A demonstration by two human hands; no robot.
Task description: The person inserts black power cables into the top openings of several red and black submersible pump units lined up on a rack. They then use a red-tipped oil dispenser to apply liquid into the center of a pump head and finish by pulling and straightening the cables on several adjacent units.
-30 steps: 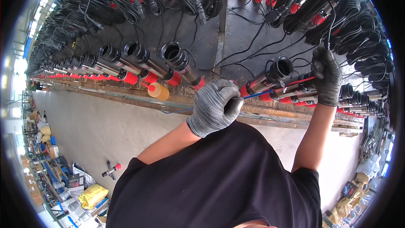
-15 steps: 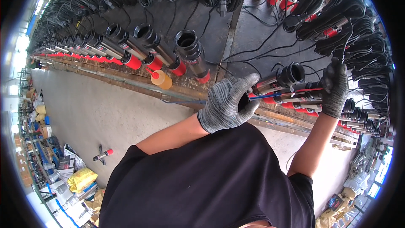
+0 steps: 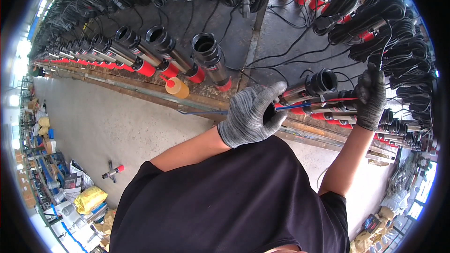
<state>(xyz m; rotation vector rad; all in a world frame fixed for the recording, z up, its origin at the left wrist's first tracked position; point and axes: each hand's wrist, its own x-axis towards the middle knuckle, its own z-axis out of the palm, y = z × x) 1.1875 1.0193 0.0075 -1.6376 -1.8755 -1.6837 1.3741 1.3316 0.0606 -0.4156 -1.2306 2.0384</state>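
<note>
My left hand (image 3: 248, 116), in a grey knit glove, is closed around the black open end (image 3: 269, 112) of what looks like a submersible pump; its body is hidden. To the right, my right hand (image 3: 371, 96), in a darker glove, is closed around something its fingers hide. A thin dark cord (image 3: 389, 42) rises from the top of that fist. Between the hands run a thin blue strip (image 3: 293, 106) and a red one (image 3: 341, 99). Just beyond them leans a steel pump (image 3: 307, 88) with a black open end.
More pumps with red bases (image 3: 213, 65) line the wooden table edge on both sides. An amber squeeze bottle (image 3: 177, 88) with a red cap stands there. Coiled black cables (image 3: 370, 23) crowd the back and right. A pump (image 3: 113, 172) lies on the floor near a yellow sack (image 3: 90, 200).
</note>
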